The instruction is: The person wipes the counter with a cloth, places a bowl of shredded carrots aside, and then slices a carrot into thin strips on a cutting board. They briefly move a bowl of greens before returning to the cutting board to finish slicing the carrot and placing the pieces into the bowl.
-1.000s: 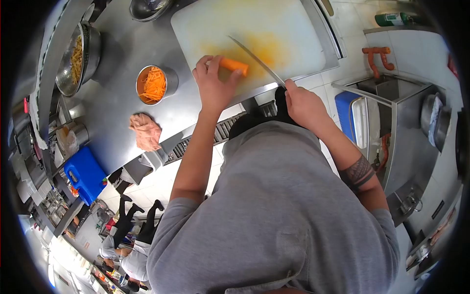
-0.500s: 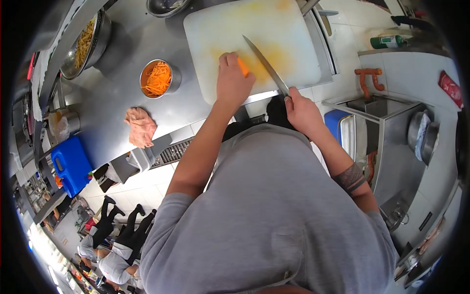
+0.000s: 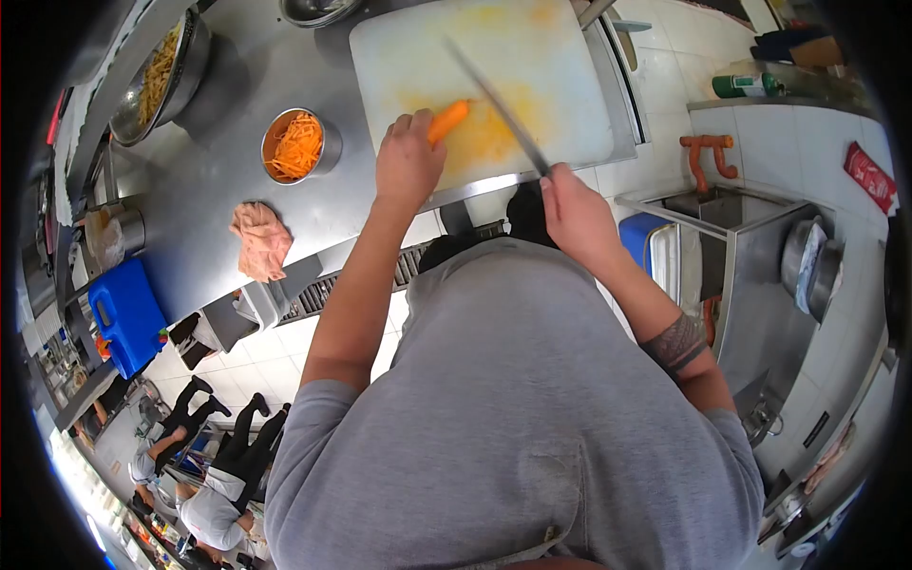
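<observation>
A white cutting board [image 3: 522,57] with orange stains lies on the steel counter. At its near left edge my left hand [image 3: 410,160] is closed around one end of an orange carrot [image 3: 450,121], whose other end points up and right over the board. My right hand [image 3: 578,214] grips the handle of a long knife [image 3: 501,107]. The slightly blurred blade slants up and left above the board, to the right of the carrot and apart from it. Left of the board stands a steel container [image 3: 331,152] of shredded carrot [image 3: 296,145].
A pinkish cloth [image 3: 259,241] lies on the counter [image 3: 204,204]. Steel bowls stand at the far left [image 3: 190,71] and top [image 3: 318,11]. A blue jug [image 3: 128,316] is at the counter's left end. A sink unit [image 3: 760,285] is at right. Two people are at lower left.
My left hand has moved left with the carrot, and more of the carrot now shows. The knife has shifted slightly left, its tip higher in view. The view has shifted a little.
</observation>
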A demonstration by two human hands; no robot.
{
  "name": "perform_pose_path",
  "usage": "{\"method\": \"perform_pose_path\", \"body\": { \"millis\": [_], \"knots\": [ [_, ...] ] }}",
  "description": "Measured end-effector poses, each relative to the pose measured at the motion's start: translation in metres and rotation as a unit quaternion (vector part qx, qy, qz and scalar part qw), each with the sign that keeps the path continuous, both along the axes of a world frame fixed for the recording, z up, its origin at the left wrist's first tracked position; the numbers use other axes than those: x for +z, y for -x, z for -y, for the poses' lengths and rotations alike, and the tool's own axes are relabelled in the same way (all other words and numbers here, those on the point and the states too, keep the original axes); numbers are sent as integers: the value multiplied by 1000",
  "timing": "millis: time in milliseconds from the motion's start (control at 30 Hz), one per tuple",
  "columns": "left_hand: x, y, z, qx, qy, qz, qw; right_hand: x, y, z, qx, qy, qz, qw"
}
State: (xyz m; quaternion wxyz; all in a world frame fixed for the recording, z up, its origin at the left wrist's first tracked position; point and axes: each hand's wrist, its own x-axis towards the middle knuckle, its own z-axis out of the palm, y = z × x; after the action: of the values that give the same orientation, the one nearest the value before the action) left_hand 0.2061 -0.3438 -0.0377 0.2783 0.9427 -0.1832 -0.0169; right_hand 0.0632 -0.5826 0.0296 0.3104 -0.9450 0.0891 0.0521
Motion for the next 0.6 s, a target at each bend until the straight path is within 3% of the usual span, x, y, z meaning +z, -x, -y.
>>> {"method": "perform_pose_path", "body": {
  "millis": [67,200,300,367,400,467,533,600],
  "knots": [
    [0,-2,1,6,-25,-8,1000,-21,-2,10,88,82,-175,977],
    [7,-1,-3,-1,-47,-31,998,-8,-7,15,99,91,-180,975],
    [18,-6,5,13,-61,35,997,0,-9,24,85,91,-176,977],
    [24,-13,19,-21,-34,53,998,-1,-2,31,13,80,-137,987],
    [19,-20,30,-22,-29,54,998,-4,0,37,11,84,-137,987],
    [4,-42,68,-92,29,27,995,-15,5,52,-103,69,-105,987],
    [-5,-55,111,-136,98,15,986,-31,9,67,-116,82,-108,984],
    [-24,-71,148,-149,87,67,983,-38,12,79,-116,94,-118,982]
  ]
}}
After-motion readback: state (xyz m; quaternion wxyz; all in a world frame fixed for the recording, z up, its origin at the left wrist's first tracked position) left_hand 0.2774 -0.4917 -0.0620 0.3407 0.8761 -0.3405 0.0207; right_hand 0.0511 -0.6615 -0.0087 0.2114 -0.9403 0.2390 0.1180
